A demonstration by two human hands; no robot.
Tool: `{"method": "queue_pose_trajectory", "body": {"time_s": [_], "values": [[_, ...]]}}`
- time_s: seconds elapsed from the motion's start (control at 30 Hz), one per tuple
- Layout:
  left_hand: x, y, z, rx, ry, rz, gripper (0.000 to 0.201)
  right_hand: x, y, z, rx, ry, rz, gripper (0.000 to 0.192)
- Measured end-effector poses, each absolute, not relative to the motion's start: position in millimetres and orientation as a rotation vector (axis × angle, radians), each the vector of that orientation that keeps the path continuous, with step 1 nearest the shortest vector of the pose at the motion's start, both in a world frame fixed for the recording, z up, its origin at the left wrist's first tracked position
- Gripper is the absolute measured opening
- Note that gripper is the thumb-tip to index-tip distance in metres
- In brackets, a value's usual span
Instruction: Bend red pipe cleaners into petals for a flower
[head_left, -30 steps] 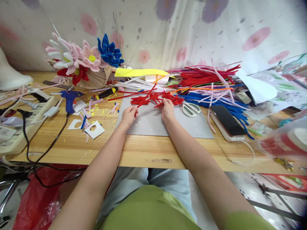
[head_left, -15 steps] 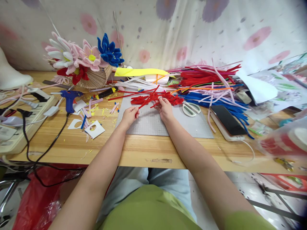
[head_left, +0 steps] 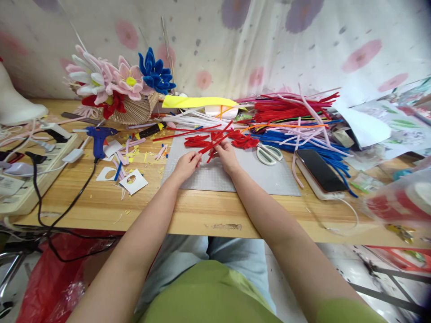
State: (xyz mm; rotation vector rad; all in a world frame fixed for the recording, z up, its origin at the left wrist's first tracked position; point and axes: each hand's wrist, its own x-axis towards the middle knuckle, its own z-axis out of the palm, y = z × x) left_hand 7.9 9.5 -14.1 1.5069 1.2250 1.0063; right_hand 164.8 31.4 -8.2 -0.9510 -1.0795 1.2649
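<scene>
My left hand [head_left: 189, 166] pinches the near end of a thin red pipe cleaner [head_left: 221, 133], which slants up and to the right over the grey cutting mat [head_left: 212, 178]. Close beside it, my right hand [head_left: 227, 158] has its fingers closed on another red pipe cleaner piece; its far part is hidden by the fingers. The two red pieces cross or lie close together between the hands. Bent red pipe cleaner loops lie behind them on the mat, a bunch [head_left: 195, 141] on the left and another [head_left: 245, 140] on the right. White-handled scissors [head_left: 269, 154] rest right of my right hand.
Left stand a blue glue gun [head_left: 99, 142], a power strip [head_left: 50, 172] with cables, and paper scraps [head_left: 134, 181]. Pipe-cleaner flowers [head_left: 129, 80] stand behind. Red stems [head_left: 289, 110] and blue stems [head_left: 303, 144] pile up at the back right, near a phone [head_left: 321, 170] and a bagged cup [head_left: 400, 199].
My right hand has shifted left and slightly down, and my left hand a little right, so they are closer together. The right bunch of loops shows more plainly.
</scene>
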Motion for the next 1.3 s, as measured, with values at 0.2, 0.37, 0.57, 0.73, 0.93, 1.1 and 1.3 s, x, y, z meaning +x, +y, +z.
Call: {"method": "queue_pose_trajectory", "body": {"time_s": [0.2,0.37,0.57,0.73,0.93,1.1,1.3], "values": [[11,6,-13,1.463,1.172,0.935,0.021,153,23,-6,-0.849,-1.362,1.339,0.021],[12,7,-11,1.401,1.146,0.929,0.023,152,22,-7,-0.880,-1.323,1.385,0.023],[11,5,-1,1.215,1.133,0.969,0.030,154,24,-9,-0.924,-1.273,1.366,0.026],[8,4,3,1.152,1.100,1.059,0.033,154,24,-8,-0.932,-1.349,1.337,0.016],[10,4,5,1.183,1.136,1.179,0.027,149,22,-6,-0.874,-1.346,1.347,0.009],[14,2,6,1.178,1.137,1.207,0.017,142,21,-4,-0.814,-1.335,1.282,0.013],[14,6,2,1.107,1.158,1.319,0.006,141,17,-10,-0.860,-1.587,1.124,0.009]]}}
